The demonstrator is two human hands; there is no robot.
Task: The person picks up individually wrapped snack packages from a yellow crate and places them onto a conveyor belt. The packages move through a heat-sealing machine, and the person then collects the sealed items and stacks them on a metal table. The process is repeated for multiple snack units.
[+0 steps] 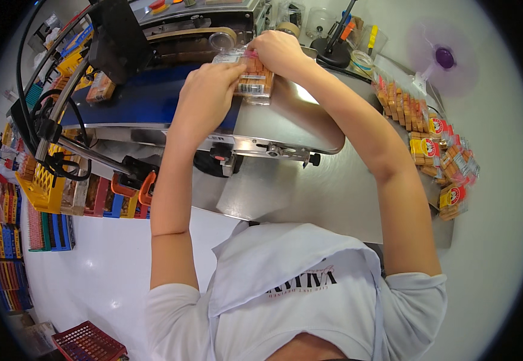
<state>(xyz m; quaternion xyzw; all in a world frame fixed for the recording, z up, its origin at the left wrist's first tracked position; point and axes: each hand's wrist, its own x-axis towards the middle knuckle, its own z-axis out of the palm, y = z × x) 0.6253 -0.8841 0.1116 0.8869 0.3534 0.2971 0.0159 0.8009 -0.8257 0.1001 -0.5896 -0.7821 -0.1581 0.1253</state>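
Note:
A clear plastic packet of orange-brown sticks [255,79] lies at the end of a blue conveyor belt [147,108], where the belt meets a steel plate [300,117]. My left hand [208,99] grips the packet's left side, fingers over its edge. At the packet's far upper end, my right hand [281,53] is closed on the plastic, its fingertips partly hidden behind the knuckles. Another similar packet [101,88] rests farther left along the belt.
Several filled packets [427,150] are piled on the steel table's right side, near a spinning purple fan [445,58]. A black stand [334,51] and tape rolls are behind my right hand. On the left are a metal arm with cables and a yellow crate [43,186].

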